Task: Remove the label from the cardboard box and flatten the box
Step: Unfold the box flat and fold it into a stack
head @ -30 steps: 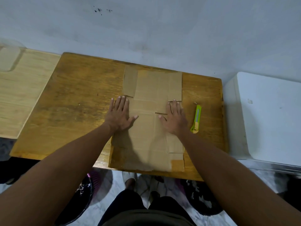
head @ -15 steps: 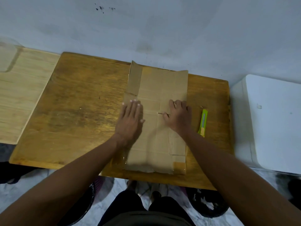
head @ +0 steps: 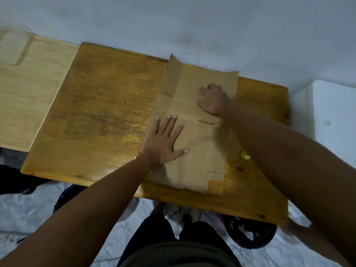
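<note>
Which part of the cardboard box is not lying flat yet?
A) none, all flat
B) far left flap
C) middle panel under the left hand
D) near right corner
B: the far left flap of the cardboard box stands up off the table, while the left hand lies flat on the middle panel and the right hand presses the far part with bent fingers.

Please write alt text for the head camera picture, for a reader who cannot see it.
A person presses a flattened cardboard box onto a wooden table: the left hand lies flat with fingers spread, and the right hand rests farther up. The box's far left flap stands up.
</note>
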